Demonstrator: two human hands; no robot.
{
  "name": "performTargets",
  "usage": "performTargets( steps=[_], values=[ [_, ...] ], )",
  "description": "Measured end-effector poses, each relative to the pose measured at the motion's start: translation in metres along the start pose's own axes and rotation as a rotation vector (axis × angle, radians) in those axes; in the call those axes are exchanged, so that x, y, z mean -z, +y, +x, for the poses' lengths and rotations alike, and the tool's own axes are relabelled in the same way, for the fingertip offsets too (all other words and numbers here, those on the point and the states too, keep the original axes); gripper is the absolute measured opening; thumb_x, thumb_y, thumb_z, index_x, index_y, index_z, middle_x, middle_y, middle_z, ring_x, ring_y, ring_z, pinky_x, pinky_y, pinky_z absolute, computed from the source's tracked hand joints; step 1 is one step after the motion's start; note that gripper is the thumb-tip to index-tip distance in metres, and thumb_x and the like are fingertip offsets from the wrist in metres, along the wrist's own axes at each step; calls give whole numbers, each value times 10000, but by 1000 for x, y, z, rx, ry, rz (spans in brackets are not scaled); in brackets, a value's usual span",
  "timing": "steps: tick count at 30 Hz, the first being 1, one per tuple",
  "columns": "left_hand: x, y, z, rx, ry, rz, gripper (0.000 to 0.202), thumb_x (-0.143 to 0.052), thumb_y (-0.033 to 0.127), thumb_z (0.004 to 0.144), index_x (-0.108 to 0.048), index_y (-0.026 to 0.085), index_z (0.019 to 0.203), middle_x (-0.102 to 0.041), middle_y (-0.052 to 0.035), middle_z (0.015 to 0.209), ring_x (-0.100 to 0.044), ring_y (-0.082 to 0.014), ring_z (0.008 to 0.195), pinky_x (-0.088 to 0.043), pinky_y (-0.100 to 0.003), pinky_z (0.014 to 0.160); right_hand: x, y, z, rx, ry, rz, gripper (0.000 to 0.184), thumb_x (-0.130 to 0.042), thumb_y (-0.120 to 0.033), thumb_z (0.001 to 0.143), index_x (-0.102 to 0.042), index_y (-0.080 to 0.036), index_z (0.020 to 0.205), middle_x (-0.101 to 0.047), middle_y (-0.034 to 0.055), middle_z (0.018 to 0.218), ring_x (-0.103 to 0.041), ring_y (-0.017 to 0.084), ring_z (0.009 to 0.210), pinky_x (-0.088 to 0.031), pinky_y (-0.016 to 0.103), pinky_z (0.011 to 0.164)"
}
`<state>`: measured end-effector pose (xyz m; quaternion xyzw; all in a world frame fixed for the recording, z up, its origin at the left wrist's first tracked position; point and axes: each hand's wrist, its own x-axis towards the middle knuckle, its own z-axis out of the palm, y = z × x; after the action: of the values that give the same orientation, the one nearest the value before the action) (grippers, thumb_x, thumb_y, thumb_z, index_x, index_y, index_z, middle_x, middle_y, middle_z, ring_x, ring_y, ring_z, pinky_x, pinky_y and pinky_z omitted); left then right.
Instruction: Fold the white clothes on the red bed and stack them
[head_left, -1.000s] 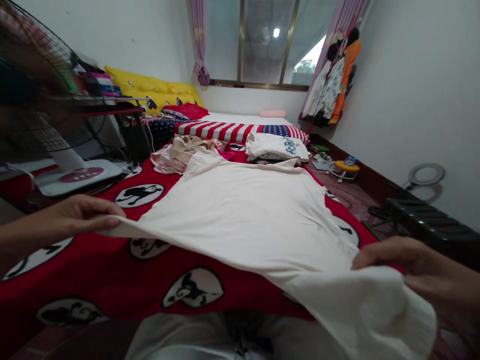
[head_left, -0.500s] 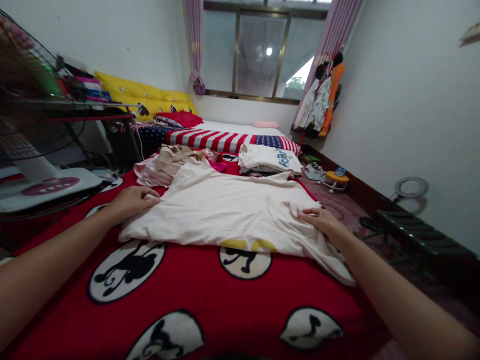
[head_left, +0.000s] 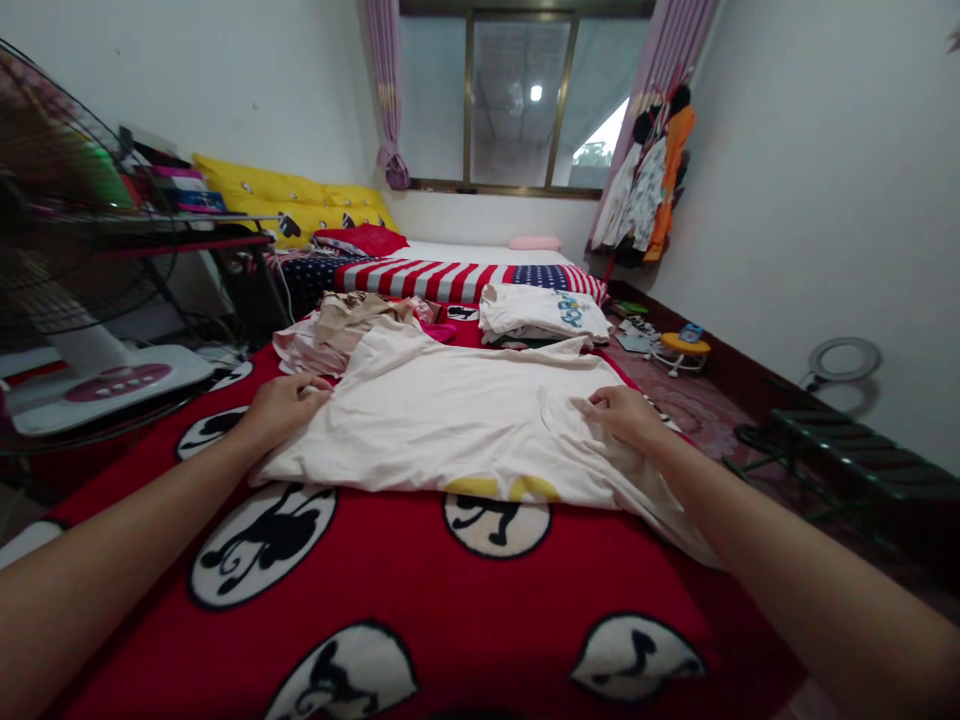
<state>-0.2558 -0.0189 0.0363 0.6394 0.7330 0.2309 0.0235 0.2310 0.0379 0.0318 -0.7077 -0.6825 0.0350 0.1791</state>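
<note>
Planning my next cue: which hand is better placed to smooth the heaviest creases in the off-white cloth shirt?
Probably the right hand: it touches the shirt beside those creases; the left hand is at the opposite edge, where the shirt looks flatter.

We have a cream shirt (head_left: 457, 410) against a bright red blanket (head_left: 465, 610).
Along the shirt's near edge we see yellow patches; the blanket carries white ovals with black figures. Beyond, we find a folded white top (head_left: 525, 308) with blue lettering, a cover (head_left: 435, 278) in red and white stripes with starred navy parts, a yellow cushion (head_left: 259, 195) with dark motifs, and purple curtains (head_left: 388, 100).
</note>
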Motion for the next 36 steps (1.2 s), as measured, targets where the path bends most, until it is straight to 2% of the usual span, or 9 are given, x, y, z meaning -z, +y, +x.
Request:
performTargets(
  steps=[6,11,15,17,21,25,28,31,36],
  values=[
    [-10,2,-9,-77,289,-61,360,-461,405,868,-634,149,1052,-674,-52,952,-602,-189,841,-424,-261,777,-7,8,5,73,426,166,332,-475,-384,861,-679,-183,1030,-704,97,989,-635,233,881,-435,301,720],
    [-19,-8,-4,-107,196,89,282,-511,352,836,-664,192,1011,-686,-82,1001,-617,-248,869,-443,-320,768,-16,14,7,-25,160,-99,331,-499,-332,826,-695,-178,1044,-692,123,1034,-627,287,928,-433,349,716],
    [-18,7,1,-268,214,275,268,-525,279,828,-671,187,1033,-636,-125,1112,-554,-315,1031,-439,-415,843,-8,-12,10,86,285,-185,305,-540,-298,798,-692,-207,1046,-676,98,1084,-599,278,998,-430,341,762],
    [-21,29,2,-388,222,257,263,-519,266,840,-670,183,1038,-629,-123,1116,-535,-306,1063,-428,-434,888,-7,-30,13,127,226,-161,295,-546,-341,814,-685,-229,1049,-691,82,1038,-617,255,953,-431,321,733],
    [-41,76,4,-535,-50,18,269,-542,370,851,-695,188,978,-672,-78,982,-594,-229,931,-455,-352,841,-14,-52,23,60,-52,-149,464,-626,-538,741,-677,-201,1057,-707,114,977,-640,269,862,-423,310,642],
    [-55,95,4,-568,-245,-83,201,-619,358,786,-696,184,851,-668,-41,823,-594,-175,749,-444,-273,682,-15,-53,32,137,-159,-111,219,-666,-387,714,-702,-185,791,-713,84,825,-634,215,747,-396,268,593],
    [-55,94,2,-540,-127,-143,181,-589,336,811,-667,173,815,-658,-34,792,-579,-159,711,-428,-257,646,-13,-50,36,149,21,32,178,-589,-324,759,-677,-170,737,-690,71,731,-614,186,679,-397,257,575],
    [-57,89,-1,-530,51,-121,159,-571,308,830,-654,173,837,-648,-46,839,-580,-176,776,-435,-283,701,-25,-47,36,140,174,261,274,-549,-314,789,-657,-146,976,-700,81,816,-621,187,696,-454,272,620],
    [-76,77,-3,-595,63,-33,175,-511,257,875,-657,171,918,-634,-83,942,-563,-226,934,-454,-364,851,-49,-42,35,245,-59,441,574,-660,-197,684,-549,-147,1245,-639,117,1186,-625,204,942,-485,326,864]
  ],
)
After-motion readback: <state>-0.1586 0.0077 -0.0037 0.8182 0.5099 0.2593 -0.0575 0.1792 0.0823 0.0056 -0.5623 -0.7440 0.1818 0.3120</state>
